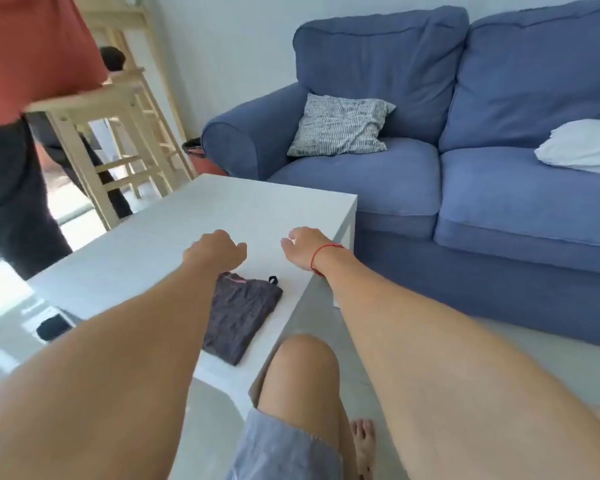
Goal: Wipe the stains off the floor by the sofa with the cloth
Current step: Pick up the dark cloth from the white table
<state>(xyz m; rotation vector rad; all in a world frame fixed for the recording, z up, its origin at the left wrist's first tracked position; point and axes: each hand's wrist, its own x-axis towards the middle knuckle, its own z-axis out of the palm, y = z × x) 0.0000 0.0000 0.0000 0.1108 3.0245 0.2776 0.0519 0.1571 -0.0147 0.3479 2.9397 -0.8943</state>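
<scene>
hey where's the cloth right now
The cloth lies flat on the white table, near its front right corner, just below and between the left hand and right hand, neither touching it.

Both arms bare from the frame edge to the wrist, no sleeves visible. Left hand (217, 252) bare, no rings or watch seen. Right hand (303, 247) bare, with a thin red string bracelet (321, 256) looped around the wrist. Lower body: light blue-grey denim-look shorts (284, 452) with a frayed, raw-cut hem, ending above the knee. Legs bare. One bare foot (364, 445) visible, no shoe or sock.
</scene>
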